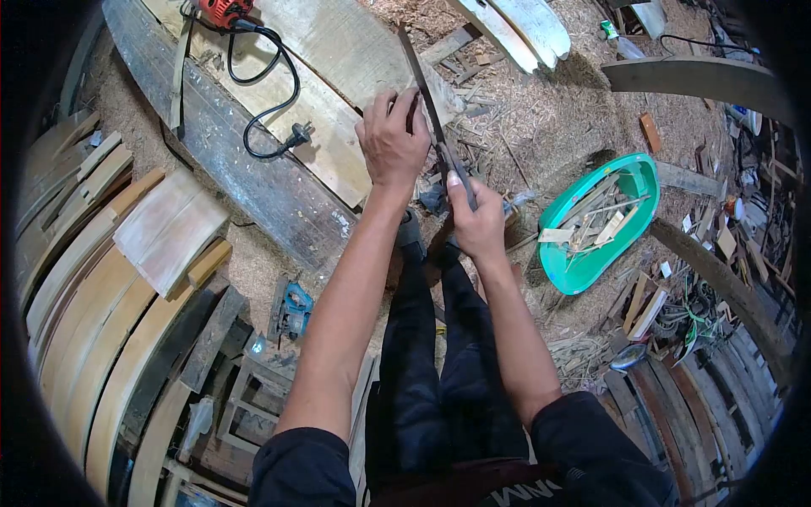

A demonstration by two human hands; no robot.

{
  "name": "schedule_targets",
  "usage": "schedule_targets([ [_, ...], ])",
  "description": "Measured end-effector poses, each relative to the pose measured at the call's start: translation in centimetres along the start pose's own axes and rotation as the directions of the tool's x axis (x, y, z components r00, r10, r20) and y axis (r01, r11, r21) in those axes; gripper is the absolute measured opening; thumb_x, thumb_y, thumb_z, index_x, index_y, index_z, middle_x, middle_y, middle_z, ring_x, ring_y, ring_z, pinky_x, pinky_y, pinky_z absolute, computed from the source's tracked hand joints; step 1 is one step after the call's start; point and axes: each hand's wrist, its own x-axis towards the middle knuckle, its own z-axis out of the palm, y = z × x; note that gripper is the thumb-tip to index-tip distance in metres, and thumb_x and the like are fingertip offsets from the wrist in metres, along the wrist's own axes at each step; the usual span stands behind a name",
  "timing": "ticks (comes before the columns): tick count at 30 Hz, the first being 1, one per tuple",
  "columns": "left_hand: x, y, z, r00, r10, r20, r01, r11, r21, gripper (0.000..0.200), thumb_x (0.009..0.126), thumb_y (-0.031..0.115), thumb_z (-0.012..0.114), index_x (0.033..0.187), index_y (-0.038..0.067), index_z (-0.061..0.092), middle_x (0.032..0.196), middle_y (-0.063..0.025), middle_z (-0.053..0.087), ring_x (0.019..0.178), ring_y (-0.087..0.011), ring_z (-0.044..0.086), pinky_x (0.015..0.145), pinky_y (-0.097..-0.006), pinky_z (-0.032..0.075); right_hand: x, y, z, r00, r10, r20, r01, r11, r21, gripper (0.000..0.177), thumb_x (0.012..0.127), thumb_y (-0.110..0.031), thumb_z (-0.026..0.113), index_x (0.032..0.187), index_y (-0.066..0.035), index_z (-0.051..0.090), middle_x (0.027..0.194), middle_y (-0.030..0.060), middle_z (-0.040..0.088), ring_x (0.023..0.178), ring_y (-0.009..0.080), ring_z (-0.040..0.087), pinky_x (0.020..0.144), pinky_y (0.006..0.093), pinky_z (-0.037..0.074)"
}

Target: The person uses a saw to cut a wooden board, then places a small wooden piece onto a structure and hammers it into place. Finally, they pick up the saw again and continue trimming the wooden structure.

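Observation:
My right hand (478, 218) is closed round the lower end of a long, narrow, dark blade (425, 89), like a machete. Its thumb lies along the tool, and the blade points up and slightly left past the end of a pale wooden board (338, 51). Close beside the blade, my left hand (394, 139) is held over the board ends with its fingers curled. Something dark shows between its thumb and fingers, but I cannot make out what it is. A second pale board (325, 148) lies below and left of that hand.
A red power tool (224, 10) with a black cord and plug (300, 133) rests on the boards. At right stands a green tub (557, 269) of wood scraps. A blue power tool (296, 311) sits on the sawdust floor near stacked curved planks (110, 338) at left.

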Motion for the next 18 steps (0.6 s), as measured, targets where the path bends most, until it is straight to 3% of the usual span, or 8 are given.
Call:
schedule_targets([
  [3, 0.2, 0.0, -0.1, 1.0, 0.003, 0.004, -0.003, 1.0, -0.008, 0.027, 0.086, 0.017, 0.069, 0.113, 0.014, 0.071, 0.112, -0.0105, 0.063, 0.108, -0.0306, 0.059, 0.092, -0.0441, 0.044, -1.5, 0.5, 0.0, 1.0, -0.017, -0.017, 0.018, 0.997, 0.071, 0.04, 0.098, -0.028, 0.061, 0.07, 0.0, 0.055, 0.054, 0.001, 0.043, 0.054, 0.0084, 0.039, 0.049, 0.0333, 0.034],
  [7, -0.1, 0.0, 0.1, 1.0, 0.0, 0.002, 0.0, 1.0, -0.018, 0.027, 0.086, 0.017, 0.069, 0.113, 0.014, 0.071, 0.113, -0.0106, 0.063, 0.107, -0.0309, 0.059, 0.092, -0.0445, 0.044, -0.9, 1.0, -0.1, 1.0, -0.008, -0.013, 0.008, 1.0, -0.029, 0.037, 0.097, -0.026, 0.063, 0.071, 0.0, 0.056, 0.055, 0.0015, 0.042, 0.055, 0.0086, 0.039, 0.049, 0.0322, 0.034],
  [14, 0.2, -0.3, 0.4, 0.999, -0.012, -0.049, 0.009, 0.999, -0.05, 0.026, 0.087, 0.016, 0.067, 0.112, 0.01, 0.068, 0.11, -0.0115, 0.064, 0.106, -0.0327, 0.06, 0.093, -0.0442, 0.043, -2.6, 1.0, -0.5, 1.0, -0.015, -0.001, 0.015, 1.0, 0.018, 0.039, 0.097, -0.027, 0.062, 0.071, 0.0, 0.056, 0.055, 0.0031, 0.045, 0.056, 0.0091, 0.04, 0.05, 0.032, 0.036],
  [18, 0.0, -0.7, 0.5, 0.999, -0.024, -0.047, 0.02, 0.997, -0.079, 0.024, 0.086, 0.017, 0.068, 0.107, 0.007, 0.065, 0.106, -0.0122, 0.064, 0.105, -0.033, 0.059, 0.091, -0.0446, 0.043, 0.2, 0.6, 0.0, 0.999, -0.053, 0.0, 0.053, 0.998, -0.027, 0.038, 0.098, -0.028, 0.062, 0.073, 0.001, 0.058, 0.054, 0.0025, 0.045, 0.053, 0.0084, 0.039, 0.049, 0.0325, 0.035],
])
